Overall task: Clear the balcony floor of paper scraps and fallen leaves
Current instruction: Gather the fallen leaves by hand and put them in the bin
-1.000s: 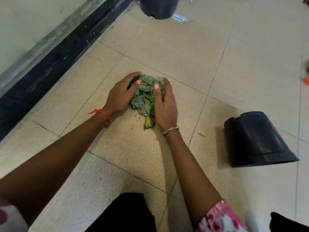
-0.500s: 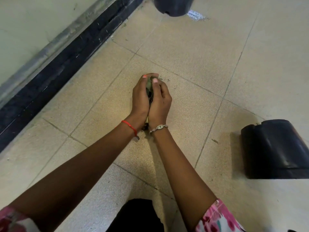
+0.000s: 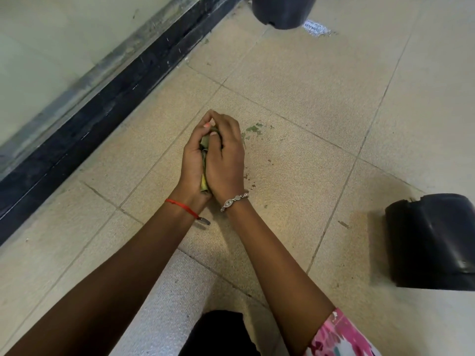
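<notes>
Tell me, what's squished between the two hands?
Just leaves, pressed between the left hand and the right hand; the head view shows it.

Leaf bunch: dull green, crushed, pressed between left hand and right hand. Mostly hidden, only thin strip shows in gap between palms. Yellowish leaf tip pokes out by wrists. Leaf crumbs: small green bits scattered on beige floor tile, just right of hands. Paper scrap: white, blue print, flat on floor, far end, just beside black pot.
</notes>
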Motion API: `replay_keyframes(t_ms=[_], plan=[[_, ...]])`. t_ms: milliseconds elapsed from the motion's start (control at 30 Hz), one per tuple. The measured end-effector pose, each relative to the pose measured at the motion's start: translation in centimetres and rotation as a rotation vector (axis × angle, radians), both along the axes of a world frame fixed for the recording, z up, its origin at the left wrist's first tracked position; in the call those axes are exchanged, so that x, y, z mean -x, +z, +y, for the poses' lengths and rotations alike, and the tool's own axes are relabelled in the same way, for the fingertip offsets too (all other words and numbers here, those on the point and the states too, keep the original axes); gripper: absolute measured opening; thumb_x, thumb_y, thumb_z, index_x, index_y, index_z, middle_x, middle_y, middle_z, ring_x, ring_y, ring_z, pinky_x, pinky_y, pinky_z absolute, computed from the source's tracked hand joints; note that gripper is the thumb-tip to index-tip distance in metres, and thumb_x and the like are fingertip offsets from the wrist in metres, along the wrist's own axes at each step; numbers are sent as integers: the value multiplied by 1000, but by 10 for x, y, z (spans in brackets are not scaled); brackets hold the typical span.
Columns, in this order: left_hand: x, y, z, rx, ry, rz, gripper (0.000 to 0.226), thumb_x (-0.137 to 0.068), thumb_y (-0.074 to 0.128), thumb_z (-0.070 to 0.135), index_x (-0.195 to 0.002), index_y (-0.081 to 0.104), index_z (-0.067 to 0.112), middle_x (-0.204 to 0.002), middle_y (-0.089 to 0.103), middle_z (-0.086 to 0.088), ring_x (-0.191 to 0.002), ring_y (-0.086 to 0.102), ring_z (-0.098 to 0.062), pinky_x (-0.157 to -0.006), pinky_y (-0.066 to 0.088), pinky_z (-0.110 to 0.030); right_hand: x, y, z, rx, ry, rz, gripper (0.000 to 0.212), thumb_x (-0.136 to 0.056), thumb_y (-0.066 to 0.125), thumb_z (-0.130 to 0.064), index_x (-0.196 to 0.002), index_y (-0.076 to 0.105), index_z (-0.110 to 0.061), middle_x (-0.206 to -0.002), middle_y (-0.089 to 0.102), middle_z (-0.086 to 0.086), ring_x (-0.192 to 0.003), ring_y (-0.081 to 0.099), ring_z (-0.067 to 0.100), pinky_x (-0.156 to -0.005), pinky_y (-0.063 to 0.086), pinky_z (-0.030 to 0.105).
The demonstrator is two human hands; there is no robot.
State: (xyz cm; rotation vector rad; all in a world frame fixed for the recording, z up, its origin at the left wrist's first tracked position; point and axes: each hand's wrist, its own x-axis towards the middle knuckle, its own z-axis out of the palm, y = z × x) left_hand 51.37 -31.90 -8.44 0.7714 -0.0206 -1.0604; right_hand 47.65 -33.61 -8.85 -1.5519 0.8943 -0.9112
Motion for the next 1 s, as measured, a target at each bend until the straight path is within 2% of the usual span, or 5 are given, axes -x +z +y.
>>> replay_keyframes(t_ms=[300,633,767,833,1000], plan=[[-1,-6,20,-43,-1,90,34,-101,34,26,-101,65,12,-98,71,-1,-95,66,-9,-80,54,-23,-12,-13,-3,411,156,472,47,-100,24,-32,-145,30,-22,-157,10,-4,-145,-5,11,-111,-21,33],[-5,-8,21,-65,183,61,35,-95,44,35,-109,60,7,-113,67,-8,-106,64,-16,-95,49,-33,-14,0,1,180,298,301,52,-97,40,-40,-141,36,-14,-152,27,3,-144,12,14,-118,6,43],[-12,4,17,-290,290,21,34,-95,45,23,-62,41,17,-50,47,3,-42,46,-11,-43,39,-19,10,16,-26,-19,148,104,38,-99,40,-31,-122,58,-7,-128,58,10,-110,56,10,-94,42,19],[-16,6,21,-336,296,-22,35,-96,42,23,-62,36,18,-48,41,4,-42,37,-11,-39,31,-18,25,9,-55,110,39,226,40,-100,37,-30,-117,61,-2,-118,63,16,-92,62,14,-78,44,14],[-19,0,28,-342,331,-131,36,-97,42,21,-61,38,18,-48,42,4,-42,36,-11,-38,31,-19,28,-25,-88,442,299,813,62,-97,14,-49,-146,26,-12,-153,26,9,-142,22,23,-117,15,37]])
